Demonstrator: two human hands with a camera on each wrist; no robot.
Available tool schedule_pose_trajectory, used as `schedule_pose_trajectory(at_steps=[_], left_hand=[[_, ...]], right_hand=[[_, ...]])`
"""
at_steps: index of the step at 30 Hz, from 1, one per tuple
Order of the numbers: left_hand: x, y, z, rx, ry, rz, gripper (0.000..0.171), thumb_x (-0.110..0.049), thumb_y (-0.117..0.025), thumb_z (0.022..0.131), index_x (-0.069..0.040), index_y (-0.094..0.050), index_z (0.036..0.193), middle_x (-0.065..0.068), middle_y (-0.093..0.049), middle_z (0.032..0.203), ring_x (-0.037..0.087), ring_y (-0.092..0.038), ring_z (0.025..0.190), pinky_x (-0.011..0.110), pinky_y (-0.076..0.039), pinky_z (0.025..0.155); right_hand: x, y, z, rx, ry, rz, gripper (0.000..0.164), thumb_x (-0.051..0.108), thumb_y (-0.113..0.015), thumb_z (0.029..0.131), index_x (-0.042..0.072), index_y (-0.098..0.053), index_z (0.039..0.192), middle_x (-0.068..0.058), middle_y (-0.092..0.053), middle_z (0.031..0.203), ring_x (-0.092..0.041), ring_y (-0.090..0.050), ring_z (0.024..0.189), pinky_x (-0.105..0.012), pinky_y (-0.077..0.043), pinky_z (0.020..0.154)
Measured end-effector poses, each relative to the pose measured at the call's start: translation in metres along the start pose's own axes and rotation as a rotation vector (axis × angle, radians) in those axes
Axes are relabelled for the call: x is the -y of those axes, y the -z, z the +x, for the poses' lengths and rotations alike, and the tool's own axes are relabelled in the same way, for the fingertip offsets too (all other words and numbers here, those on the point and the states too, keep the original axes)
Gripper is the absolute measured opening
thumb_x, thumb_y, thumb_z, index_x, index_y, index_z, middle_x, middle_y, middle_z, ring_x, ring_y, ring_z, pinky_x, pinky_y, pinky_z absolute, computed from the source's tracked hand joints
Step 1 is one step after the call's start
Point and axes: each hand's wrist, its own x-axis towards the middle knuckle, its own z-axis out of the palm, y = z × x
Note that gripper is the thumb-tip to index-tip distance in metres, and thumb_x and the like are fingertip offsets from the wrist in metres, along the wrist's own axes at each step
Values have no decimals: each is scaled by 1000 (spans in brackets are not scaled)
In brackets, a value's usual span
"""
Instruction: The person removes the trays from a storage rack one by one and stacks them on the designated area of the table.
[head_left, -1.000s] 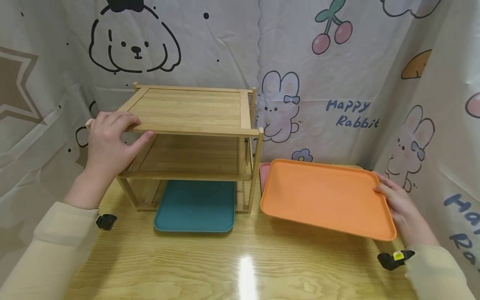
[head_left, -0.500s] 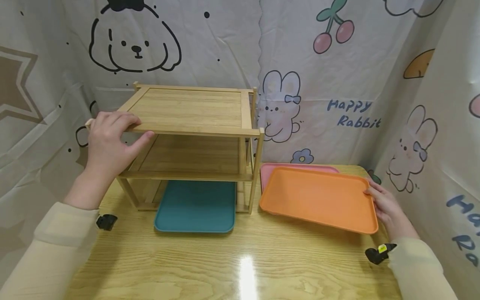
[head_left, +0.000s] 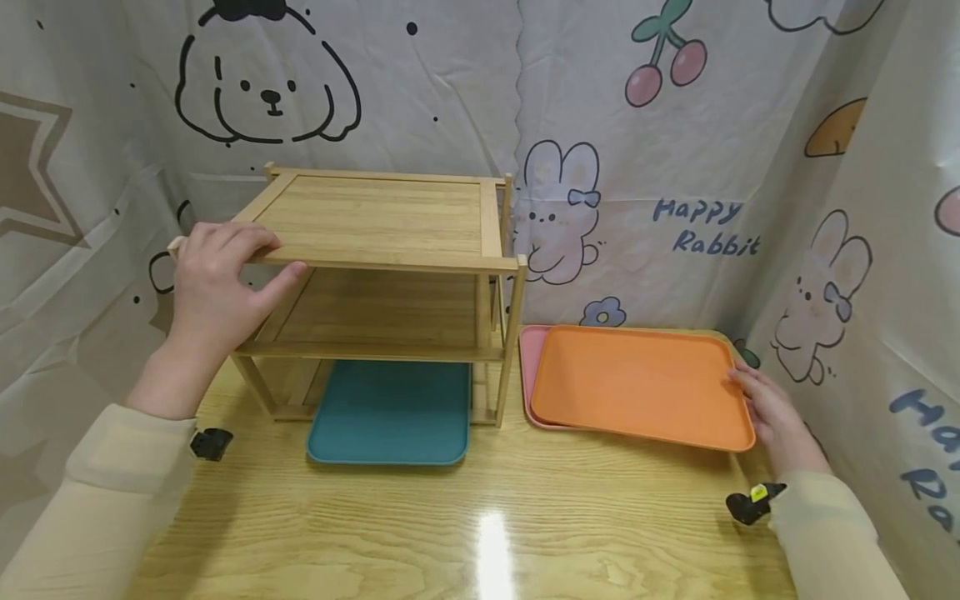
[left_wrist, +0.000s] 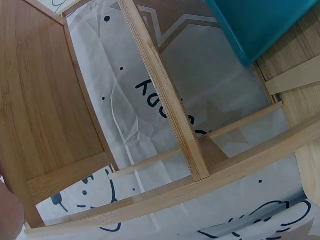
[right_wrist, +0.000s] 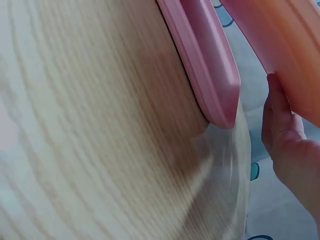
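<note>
My left hand [head_left: 217, 279] holds the front left corner of a three-tier bamboo shelf [head_left: 375, 217], fingers over the top board and thumb below its front rail. In my right hand [head_left: 776, 412] is the right end of an orange tray [head_left: 637, 387], pinched at the rim. Its left part overlaps a pink tray [head_left: 531, 358] on the table. The right wrist view shows a gap between the raised end of the orange tray [right_wrist: 287, 45] and the pink tray [right_wrist: 220, 85]. A teal tray [head_left: 390, 417] lies on the shelf's bottom tier, its front jutting out.
The shelf's upper tiers hold nothing; its side frame [left_wrist: 165, 90] shows in the left wrist view. A wood-grain table [head_left: 360, 533] lies under everything. Printed cloth [head_left: 450, 100] hangs close behind and on both sides.
The orange tray has moved left and down with my right hand, and it now lies lower over the pink tray. My left hand keeps its hold on the shelf.
</note>
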Motion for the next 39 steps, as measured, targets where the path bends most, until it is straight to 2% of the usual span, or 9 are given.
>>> schedule_pose_trajectory(at_steps=[5,7,10,12,14,21,26,32,39], left_hand=[[-1,0,1,5,0,4,34,-22,-82,69,-3,-65,91,16,-66,97,38,-48,93,52,-30,77],[-1,0,1,8,0,4,34,-21,-82,69,-2,-65,92,16,-66,97,38,-48,93,52,-30,78],[0,0,0,10,1,5,34,-21,-82,69,-2,-65,92,16,-66,98,38,-49,93,51,-30,78],[0,1,0,9,3,4,34,-21,-82,69,-3,-65,92,16,-66,98,38,-49,93,51,-31,78],[0,1,0,8,4,3,33,-21,-82,69,-3,-65,91,16,-66,98,38,-49,93,51,-30,78],[1,-1,0,5,-2,-6,33,-21,-82,69,-2,-66,91,16,-66,97,38,-49,92,50,-30,77],[0,0,0,2,-2,-2,33,-21,-82,69,-2,-65,91,16,-66,96,37,-49,92,50,-30,77],[-2,0,0,7,0,-3,33,-20,-81,69,-2,-65,91,16,-66,96,38,-49,93,51,-30,77],[-1,0,0,-1,5,-4,34,-20,-82,68,-3,-65,91,16,-66,96,37,-49,93,51,-29,76]], right_hand=[[-2,1,2,-44,-26,-11,83,9,-57,93,22,-1,152,14,-58,93,-3,-61,79,-24,-53,67],[-3,1,4,-45,-22,-47,84,1,-55,92,25,-2,152,5,-56,122,-2,-59,90,-23,-53,68],[-6,-2,9,-44,5,-158,86,-10,-49,89,25,-2,152,-8,-17,157,-13,-45,125,-19,-51,69],[-7,-5,12,-56,29,-245,88,-14,-45,86,24,-3,153,-8,6,158,-21,-24,141,-16,-49,69],[-9,-9,15,-108,46,-331,87,-13,-45,83,23,-8,153,-10,-1,159,-28,-15,143,-14,-49,68],[-14,-11,20,-254,106,-427,73,-8,-54,84,16,-27,148,3,-49,119,-9,-49,101,-15,-49,67],[-21,-9,22,-240,160,-368,60,-10,-55,83,14,-39,137,21,-55,91,5,-54,82,-15,-49,65],[-28,-14,27,-192,194,-282,48,-15,-51,85,15,-45,121,22,-62,81,6,-59,77,-17,-50,64],[-30,-23,34,-266,183,-416,52,-14,-51,85,5,-41,132,20,-62,88,5,-55,82,-14,-48,66]])
